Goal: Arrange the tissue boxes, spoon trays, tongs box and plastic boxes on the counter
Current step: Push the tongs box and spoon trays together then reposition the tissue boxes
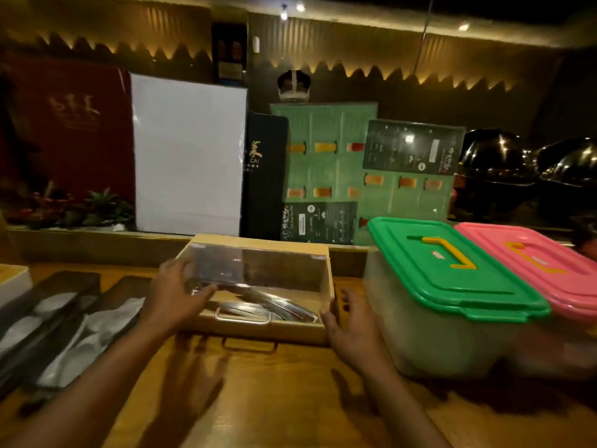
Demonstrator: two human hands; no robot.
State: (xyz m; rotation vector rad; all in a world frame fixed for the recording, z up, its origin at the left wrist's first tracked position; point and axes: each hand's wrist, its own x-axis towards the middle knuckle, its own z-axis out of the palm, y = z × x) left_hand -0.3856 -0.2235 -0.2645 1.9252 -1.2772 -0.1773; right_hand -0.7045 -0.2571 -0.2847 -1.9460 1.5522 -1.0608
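Both hands on the tongs box

Left hand (176,292) fingers curl over the left wall of the wooden tongs box (258,324); right hand (350,321), fingers loosely spread, presses its right front corner. The box sits mid-counter (274,399), near the back edge, beside the green-lidded plastic box (452,276).

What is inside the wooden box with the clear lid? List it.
Inside the wooden box, under its raised clear lid, lie metal tongs, several overlapping. Their exact number is unclear; the box's front wall and the left hand hide part of the interior.
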